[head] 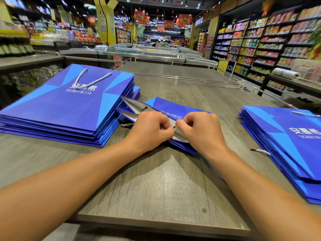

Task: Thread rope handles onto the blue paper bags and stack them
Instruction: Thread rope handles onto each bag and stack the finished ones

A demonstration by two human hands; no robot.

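A flat blue paper bag lies in the middle of the grey wooden table, its white inside showing at the open mouth. My left hand and my right hand meet at the bag's near rim. Both pinch there around a dark rope tip at the paper's edge. A short piece of rope shows beside the bag on the left. On the left stands a stack of blue bags, the top one with a white rope handle.
Another pile of blue bags lies at the right, with a loose rope end sticking out. Freezer chests stand beyond the table and stocked shelves line the right aisle. The table's near edge is just below my forearms.
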